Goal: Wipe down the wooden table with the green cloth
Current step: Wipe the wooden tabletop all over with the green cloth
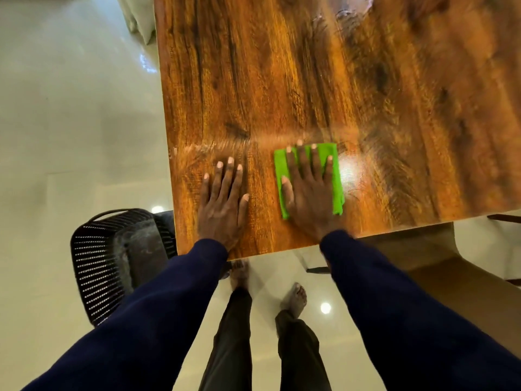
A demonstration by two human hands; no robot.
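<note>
Near table's front edge: our right hand presses green cloth flat, fingers straight; left hand rests flat beside. Damp streak shows on wooden table; far stretch looks unwiped.

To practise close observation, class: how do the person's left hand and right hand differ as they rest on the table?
The right hand presses on the green cloth; the left hand lies on the bare wooden table. The left hand sits nearer the table's left edge, the right hand farther from it. Both lie flat, fingers straight and spread, in dark blue sleeves.
</note>
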